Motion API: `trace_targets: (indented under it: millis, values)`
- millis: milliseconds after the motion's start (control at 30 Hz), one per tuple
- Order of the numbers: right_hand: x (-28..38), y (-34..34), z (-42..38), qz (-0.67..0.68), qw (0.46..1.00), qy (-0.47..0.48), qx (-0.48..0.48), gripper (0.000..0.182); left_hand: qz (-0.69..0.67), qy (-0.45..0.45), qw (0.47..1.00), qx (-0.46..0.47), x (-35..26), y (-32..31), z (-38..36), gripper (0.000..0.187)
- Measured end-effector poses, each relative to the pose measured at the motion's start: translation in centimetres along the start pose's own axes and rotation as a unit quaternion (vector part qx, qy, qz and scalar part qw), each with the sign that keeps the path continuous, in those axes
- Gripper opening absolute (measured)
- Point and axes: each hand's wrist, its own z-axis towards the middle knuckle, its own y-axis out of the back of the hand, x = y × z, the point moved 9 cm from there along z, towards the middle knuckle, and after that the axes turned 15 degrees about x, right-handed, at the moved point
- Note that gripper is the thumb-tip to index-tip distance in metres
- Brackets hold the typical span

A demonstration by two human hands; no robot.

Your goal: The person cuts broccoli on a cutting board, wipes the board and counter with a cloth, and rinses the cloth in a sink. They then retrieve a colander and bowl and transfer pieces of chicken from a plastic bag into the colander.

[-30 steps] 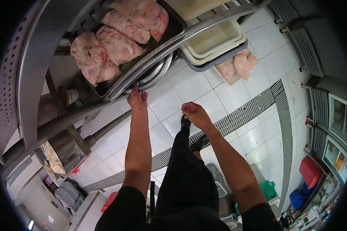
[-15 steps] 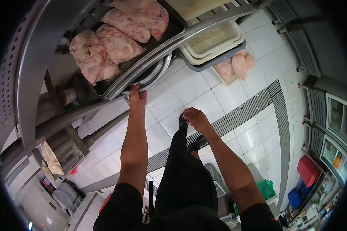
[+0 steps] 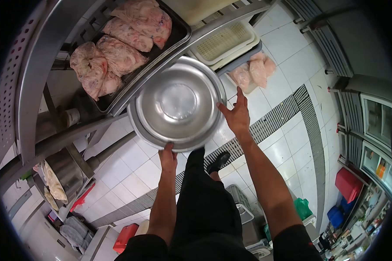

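Gripping the near rim of a stack of large steel bowls [image 3: 177, 104], the left hand [image 3: 167, 157] is closed on the metal edge with the thumb over the lip, and it carries the load alone. The bowls sit out over the tiled floor [image 3: 274, 143], just below the front rail of the steel rack [image 3: 39, 74], with the hollow facing up toward the camera. At least two rims show, one nested inside the other.

The right hand [image 3: 237, 115] is open, fingers spread, at the right edge of the bowls; whether the fingertips touch the rim or hover just beside it cannot be told.

Doing this well, in my judgement, means getting that open hand closed on the far right rim, roughly opposite the left, so the weight is shared and the stack stays level. A one-sided hold on wide, smooth steel invites tipping, and the inner bowl could slide out of the outer one. Keeping both rims pinched together would hold them nested.

Beyond the bowls, the dark tray [image 3: 178, 37] of bagged raw meat [image 3: 117, 56] sits on the rack just above, so the rim should stay clear of its edge. Further off, a pale perforated basket [image 3: 224, 41] rests over a tub with more bagged meat [image 3: 252, 71].
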Motion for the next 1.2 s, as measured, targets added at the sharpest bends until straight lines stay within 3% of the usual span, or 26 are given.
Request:
trace_targets:
  millis: [33, 100, 167, 233, 300, 367, 400, 467, 567, 633, 700, 733, 833, 867, 933, 1067, 1167, 1200]
  values:
    - [-0.4, 0.3, -0.4, -0.001, 1.000, 0.001, -0.002, 0.097, 0.021, 0.007, 1.000, 0.003, 0.3, 0.3, -1.8, 0.018]
    - [-0.8, 0.3, -1.5, -0.138, 0.990, 0.000, 0.030, 0.100, 0.060, 0.033, 0.997, 0.023, 1.6, 1.8, -4.5, 0.020]
    - [-2.0, 1.7, -2.9, -0.121, 0.992, -0.002, 0.023, 0.099, 0.099, 0.059, 0.992, 0.041, 2.1, 1.2, -6.1, 0.022]
    - [-4.7, 3.9, -4.4, -0.150, 0.985, -0.078, 0.019, 0.098, 0.108, 0.019, 0.990, 0.087, 1.2, -1.9, -8.0, 0.029]
    - [-5.0, 6.8, -5.8, -0.168, 0.984, -0.063, -0.017, 0.095, 0.110, -0.014, 0.989, 0.102, 1.0, -4.0, -7.9, 0.036]
    - [-5.2, 10.2, -6.9, -0.182, 0.980, -0.051, -0.056, 0.091, 0.228, -0.063, 0.966, 0.108, -0.2, -6.8, -7.2, 0.037]
    - [-5.4, 12.2, -7.3, -0.166, 0.982, -0.053, -0.076, 0.081, 0.279, -0.042, 0.954, 0.100, -1.6, -9.6, -7.8, 0.037]
    - [-6.9, 16.2, -7.6, -0.146, 0.983, -0.053, -0.102, 0.071, 0.402, -0.101, 0.905, 0.099, -4.1, -14.0, -7.5, 0.035]
    - [-7.2, 24.1, -9.5, -0.135, 0.955, 0.038, -0.262, 0.034, 0.495, -0.123, 0.854, 0.100, -8.4, -20.5, -8.4, 0.035]
    - [-6.2, 29.3, -11.3, -0.162, 0.953, 0.036, -0.255, 0.029, 0.532, -0.139, 0.829, 0.100, -10.5, -23.5, -8.5, 0.034]
    - [-8.0, 35.8, -14.7, -0.118, 0.944, 0.035, -0.307, 0.032, 0.561, -0.144, 0.810, 0.090, -13.5, -25.0, -8.0, 0.032]
    - [-10.4, 39.5, -16.3, -0.063, 0.934, 0.106, -0.335, 0.031, 0.533, -0.155, 0.823, 0.116, -14.6, -25.5, -7.4, 0.031]
    - [-10.5, 44.8, -25.0, 0.083, 0.939, 0.019, -0.333, 0.028, 0.422, -0.194, 0.869, 0.170, -18.4, -26.9, -6.4, 0.027]
    - [-11.7, 45.7, -27.2, 0.114, 0.925, 0.005, -0.363, 0.029, 0.325, -0.166, 0.908, 0.206, -19.0, -27.3, -6.0, 0.028]
    - [-18.0, 46.7, -30.0, 0.176, 0.907, 0.020, -0.381, 0.031, 0.291, -0.146, 0.923, 0.205, -21.2, -27.5, -4.9, 0.028]
    - [-24.4, 41.1, -33.8, 0.327, 0.838, 0.047, -0.435, 0.032, 0.220, -0.140, 0.946, 0.190, -25.9, -31.2, -4.6, 0.025]
    - [-30.0, 34.6, -35.1, 0.319, 0.852, -0.117, -0.399, 0.024, 0.137, -0.102, 0.968, 0.185, -28.7, -33.4, 1.8, 0.022]
    - [-30.4, 32.3, -34.6, 0.337, 0.855, -0.106, -0.379, 0.025, 0.148, -0.093, 0.967, 0.188, -29.8, -34.0, 5.1, 0.018]
